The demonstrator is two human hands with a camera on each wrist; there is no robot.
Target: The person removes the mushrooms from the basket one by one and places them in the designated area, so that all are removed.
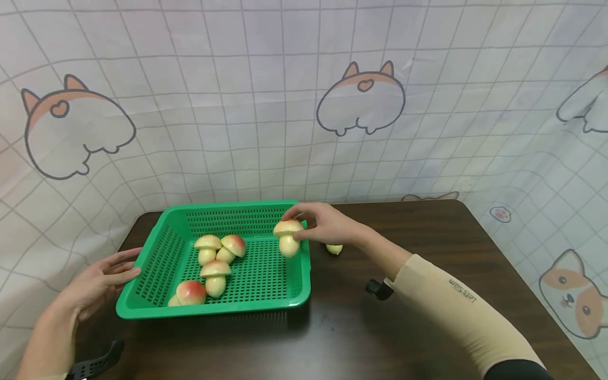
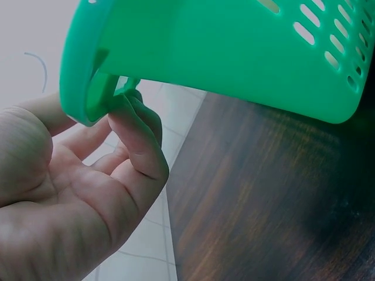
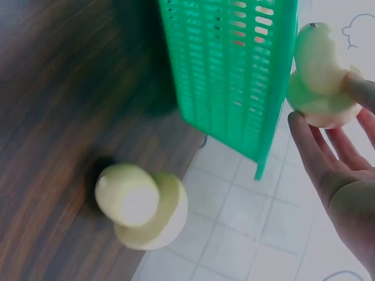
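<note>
My right hand [image 1: 324, 224] pinches a toy mushroom [image 1: 287, 237] with a cream stem and a reddish cap, just above the right rim of a green plastic basket [image 1: 216, 309]. In the right wrist view the thumb and fingertips lie around the cap of this held mushroom [image 3: 319, 64]. At the basket's left end is my left hand [image 1: 97, 282]. Its fingers [image 2: 137, 132] curl under the rim there, as the left wrist view shows. Several similar mushrooms [image 1: 215, 277] lie inside the basket, toward its left half.
Another mushroom [image 3: 140, 202] lies on the dark wooden table [image 1: 380, 338] to the right of the basket, partly hidden by the right hand in the head view. A white cloth [image 1: 266, 105] with grid lines and cartoon dogs hangs behind the table.
</note>
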